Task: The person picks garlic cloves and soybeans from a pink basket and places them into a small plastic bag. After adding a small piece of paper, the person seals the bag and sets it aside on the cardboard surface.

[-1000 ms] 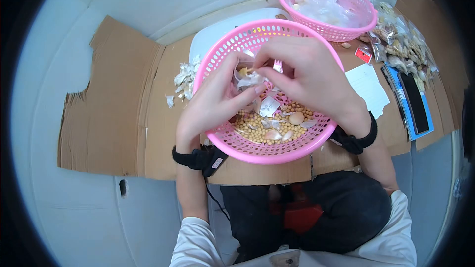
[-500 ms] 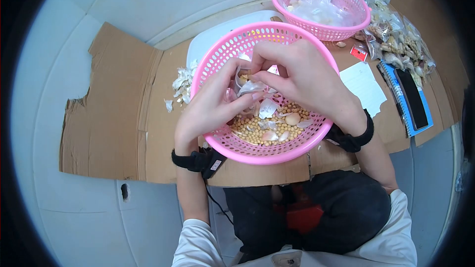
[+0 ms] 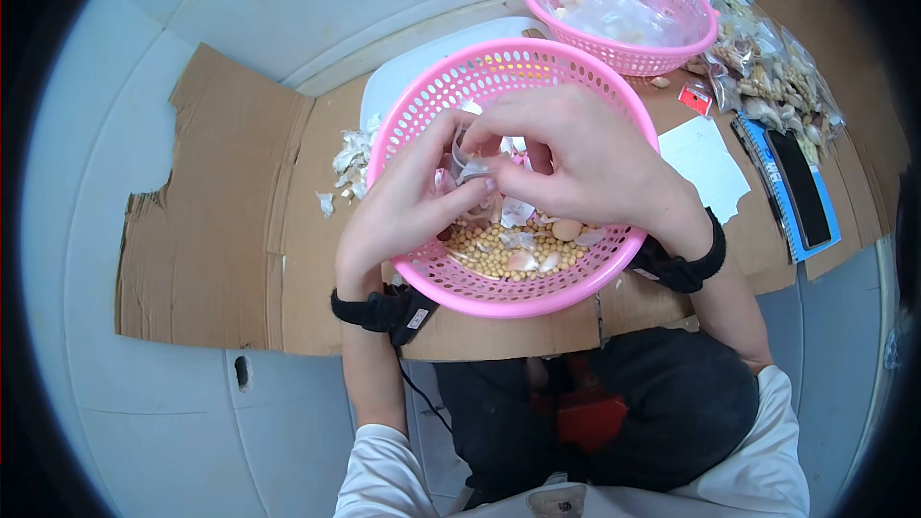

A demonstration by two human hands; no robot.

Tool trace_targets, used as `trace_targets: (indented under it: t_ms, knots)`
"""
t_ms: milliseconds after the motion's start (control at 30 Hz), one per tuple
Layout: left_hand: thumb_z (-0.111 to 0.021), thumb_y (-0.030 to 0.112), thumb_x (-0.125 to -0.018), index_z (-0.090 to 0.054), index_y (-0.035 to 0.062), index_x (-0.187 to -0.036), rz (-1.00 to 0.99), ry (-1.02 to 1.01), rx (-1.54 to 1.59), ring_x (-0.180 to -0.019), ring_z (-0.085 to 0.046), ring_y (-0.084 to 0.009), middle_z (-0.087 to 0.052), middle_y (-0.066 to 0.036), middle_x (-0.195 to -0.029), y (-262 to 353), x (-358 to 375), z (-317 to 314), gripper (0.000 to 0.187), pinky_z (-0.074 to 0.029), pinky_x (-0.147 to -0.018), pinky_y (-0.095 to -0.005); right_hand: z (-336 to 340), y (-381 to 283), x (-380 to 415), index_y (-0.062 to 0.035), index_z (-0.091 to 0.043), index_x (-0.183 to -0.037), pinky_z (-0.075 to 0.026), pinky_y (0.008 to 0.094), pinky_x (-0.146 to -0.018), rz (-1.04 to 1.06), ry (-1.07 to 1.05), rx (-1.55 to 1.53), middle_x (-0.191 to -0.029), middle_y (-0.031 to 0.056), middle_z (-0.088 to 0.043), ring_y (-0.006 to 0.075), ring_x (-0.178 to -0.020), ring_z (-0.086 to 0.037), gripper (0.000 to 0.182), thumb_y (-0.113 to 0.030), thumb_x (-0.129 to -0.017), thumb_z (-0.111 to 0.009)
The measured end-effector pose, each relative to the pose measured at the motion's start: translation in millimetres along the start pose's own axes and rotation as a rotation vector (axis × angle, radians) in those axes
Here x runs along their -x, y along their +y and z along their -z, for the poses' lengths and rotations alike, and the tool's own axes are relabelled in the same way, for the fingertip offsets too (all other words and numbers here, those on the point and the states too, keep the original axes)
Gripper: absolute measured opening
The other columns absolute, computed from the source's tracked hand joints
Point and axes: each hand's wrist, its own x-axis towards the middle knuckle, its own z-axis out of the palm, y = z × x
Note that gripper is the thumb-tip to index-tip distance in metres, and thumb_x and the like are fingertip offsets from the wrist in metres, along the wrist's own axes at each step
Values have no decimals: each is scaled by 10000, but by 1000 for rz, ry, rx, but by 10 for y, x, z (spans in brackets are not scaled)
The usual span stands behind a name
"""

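Note:
My left hand (image 3: 408, 194) is closed on a small clear plastic bag (image 3: 472, 171) above a pink basket (image 3: 516, 303). My right hand (image 3: 590, 155) meets it from the other side, its thumb and fingers pinched at the same bag. The fingers hide most of the bag and its contents. Below them, yellow soybeans (image 3: 487, 255) cover the near part of the basket floor. Pale garlic cloves (image 3: 522, 261), a larger round tan piece (image 3: 566, 229) and printed white paper scraps (image 3: 518, 212) lie among the beans.
Behind stands a second pink basket (image 3: 662, 65) holding clear plastic bags (image 3: 624, 14). Filled bags (image 3: 782, 86) are heaped at the right, near a red packet (image 3: 695, 100), a paper sheet (image 3: 705, 168), and a phone (image 3: 798, 190) on a blue notebook (image 3: 827, 221). White scraps (image 3: 353, 158) lie left.
My right hand has shifted slightly left and down, its fingers closing in over the bag toward my left hand. The yellowish contents seen in the bag before are now covered.

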Motion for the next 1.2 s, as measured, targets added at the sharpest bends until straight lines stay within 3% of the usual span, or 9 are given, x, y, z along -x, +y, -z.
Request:
trace_targets:
  t_ms: [67,200,267,467,600,700,767,900,1200]
  knots:
    - [-726,141,-902,-547,9,-1294,110,-47,81,-1088,-656,-215,-654,-122,-1149,57,8,17,450,-514,-953,-358,25,-37,-8,-8,-742,-944,-560,406,-723,-17,-39,-36,-844,149,-743,325,-780,-722,161,-137,-871,-680]
    - [-717,138,-915,-545,7,-1300,-21,-26,-8,-1098,-659,-212,-656,-122,-1156,-51,-11,-9,442,-524,-948,-364,-15,25,-4,-8,-756,-947,-561,389,-710,-16,-4,-60,-815,145,-741,313,-743,-720,166,-150,-890,-690]
    - [-726,150,-922,-544,3,-1314,-55,1,-32,-1091,-664,-216,-660,-127,-1158,-29,-7,-31,456,-529,-942,-373,26,-51,-3,-6,-767,-960,-558,382,-696,-149,60,-120,-809,143,-747,302,-716,-713,177,-156,-913,-685]
    - [-758,185,-919,-550,5,-1331,85,-22,49,-1106,-654,-224,-660,-133,-1173,46,12,-29,495,-525,-955,-369,47,-63,0,-8,-762,-965,-545,377,-676,-166,228,-142,-808,133,-749,281,-697,-692,149,-128,-879,-741]
    - [-747,172,-918,-554,6,-1326,-8,2,-18,-1112,-651,-214,-664,-128,-1167,-9,-2,-37,480,-528,-954,-364,53,-35,-6,4,-735,-904,-538,367,-674,-149,329,-38,-790,129,-733,273,-712,-687,130,-110,-852,-768]
    - [-743,157,-909,-560,4,-1318,-25,-28,-25,-1126,-652,-213,-662,-126,-1188,-10,-3,-29,473,-524,-968,-368,43,-16,11,7,-704,-847,-535,391,-690,-143,280,-34,-785,122,-720,300,-743,-689,152,-122,-828,-782]
    - [-746,148,-897,-566,4,-1308,85,-49,32,-1153,-645,-216,-660,-126,-1212,20,5,-8,471,-515,-989,-372,-7,69,19,9,-694,-824,-528,427,-726,-42,168,84,-798,126,-697,329,-798,-687,167,-135,-820,-779]
    - [-752,143,-884,-568,5,-1304,40,-49,42,-1151,-645,-211,-661,-127,-1222,2,-10,-24,478,-514,-989,-368,-42,154,51,10,-714,-825,-521,456,-771,-10,92,131,-852,134,-681,346,-856,-678,169,-152,-825,-762]
    - [-722,99,-888,-561,-2,-1316,83,-35,-7,-1142,-638,-184,-653,-111,-1214,-61,-9,5,469,-514,-984,-338,-71,139,55,24,-760,-863,-521,468,-801,-42,-19,168,-954,160,-672,346,-894,-675,266,-216,-929,-666]
